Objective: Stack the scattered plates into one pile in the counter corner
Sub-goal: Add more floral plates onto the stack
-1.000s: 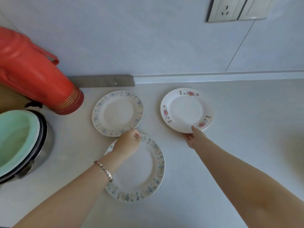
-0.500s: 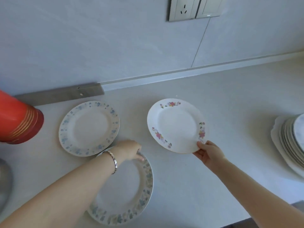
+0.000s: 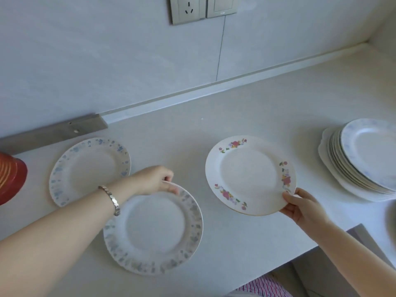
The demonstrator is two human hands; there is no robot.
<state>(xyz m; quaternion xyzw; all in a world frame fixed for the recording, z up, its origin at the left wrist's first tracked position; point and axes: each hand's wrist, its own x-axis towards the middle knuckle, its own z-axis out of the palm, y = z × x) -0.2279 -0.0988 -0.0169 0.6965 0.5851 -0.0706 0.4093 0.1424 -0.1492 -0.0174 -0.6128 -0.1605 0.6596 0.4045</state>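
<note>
Right hand [image 3: 300, 207] pinching pink-flowered plate [image 3: 249, 175] at its 4 o'clock rim, thumb on top, fingers beneath; plate looking tilted, partly off counter [image 3: 246, 99]. Existing pile [image 3: 362, 159] lying at 3 o'clock from this plate, well apart, near counter corner; right hand nearer it, so carrying rightward is likely next move. Left hand [image 3: 153, 180] closing on 12 o'clock rim of near blue-flowered plate [image 3: 153, 229]. Second blue-flowered plate [image 3: 90, 170] resting flat at 10 o'clock, untouched.

Three loose plates [image 3: 90, 170] [image 3: 153, 228] [image 3: 249, 174], one stack [image 3: 364, 159], one red flask [image 3: 10, 179].
</note>
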